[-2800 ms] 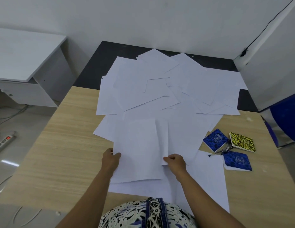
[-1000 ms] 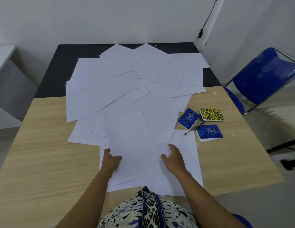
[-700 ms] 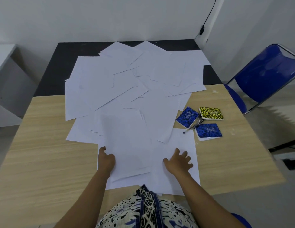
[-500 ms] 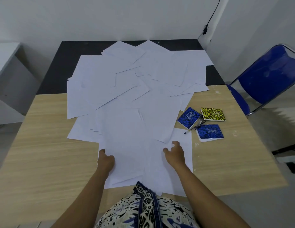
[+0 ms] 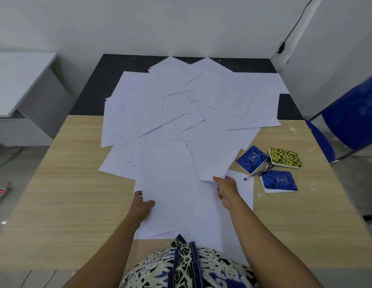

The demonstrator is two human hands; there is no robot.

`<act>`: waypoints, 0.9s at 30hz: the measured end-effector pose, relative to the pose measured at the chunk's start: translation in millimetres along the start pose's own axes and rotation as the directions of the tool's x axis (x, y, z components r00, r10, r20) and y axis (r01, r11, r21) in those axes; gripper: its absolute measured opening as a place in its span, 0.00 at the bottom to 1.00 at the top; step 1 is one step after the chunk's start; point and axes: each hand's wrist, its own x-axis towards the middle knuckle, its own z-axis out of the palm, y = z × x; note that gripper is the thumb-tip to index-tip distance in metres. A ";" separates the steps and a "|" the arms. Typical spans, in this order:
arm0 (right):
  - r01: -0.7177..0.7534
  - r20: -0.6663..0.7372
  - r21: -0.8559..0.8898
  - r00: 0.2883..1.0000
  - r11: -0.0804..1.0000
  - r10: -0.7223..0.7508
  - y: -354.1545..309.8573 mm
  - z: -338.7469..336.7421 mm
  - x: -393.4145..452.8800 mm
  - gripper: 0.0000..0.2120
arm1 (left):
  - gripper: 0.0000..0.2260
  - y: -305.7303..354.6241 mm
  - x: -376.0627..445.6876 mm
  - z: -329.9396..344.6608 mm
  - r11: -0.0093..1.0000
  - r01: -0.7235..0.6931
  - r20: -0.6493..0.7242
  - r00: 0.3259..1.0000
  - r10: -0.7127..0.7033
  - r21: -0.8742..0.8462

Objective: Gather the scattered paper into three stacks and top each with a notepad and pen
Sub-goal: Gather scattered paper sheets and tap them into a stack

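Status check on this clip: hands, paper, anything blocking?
Left hand grips near sheets' edge; right hand flat on paper. Paper mostly scattered, no stacks yet. Notepads and pen untouched at right. Nothing blocking.

- I see a blue folding chair [image 5: 351, 119] at the table's right.
- A white desk [image 5: 16, 80] stands off left.
- A power strip [image 5: 0, 193] lies on the floor, its switch glowing red.

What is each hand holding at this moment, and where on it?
The left hand grips the near sheets of paper at their left edge, thumb on top. The right hand lies on the sheets' right side, fingers extended; no clear grip is visible.
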 end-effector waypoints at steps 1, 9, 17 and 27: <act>-0.019 0.001 0.068 1.000 0.997 0.019 -1.2 0.8 0.0 0.29 | 0.23 0.0 0.0 -0.2 1.000 0.001 0.009 1.000 -0.001 0.005; -0.008 0.082 0.319 0.996 0.948 -0.020 -36.9 14.7 -17.3 0.08 | 0.23 1.2 0.3 -2.7 0.998 0.008 0.024 1.000 -0.009 0.057; 0.070 0.259 0.655 0.915 0.753 -0.310 -102.8 32.1 -62.6 0.04 | 0.23 4.0 -2.7 -3.2 0.997 0.019 0.061 0.998 -0.024 0.077; 0.044 0.182 0.550 0.968 0.834 -0.171 -57.0 33.1 -69.0 0.06 | 0.21 10.7 -4.3 -4.1 0.998 0.011 0.065 0.998 -0.015 0.065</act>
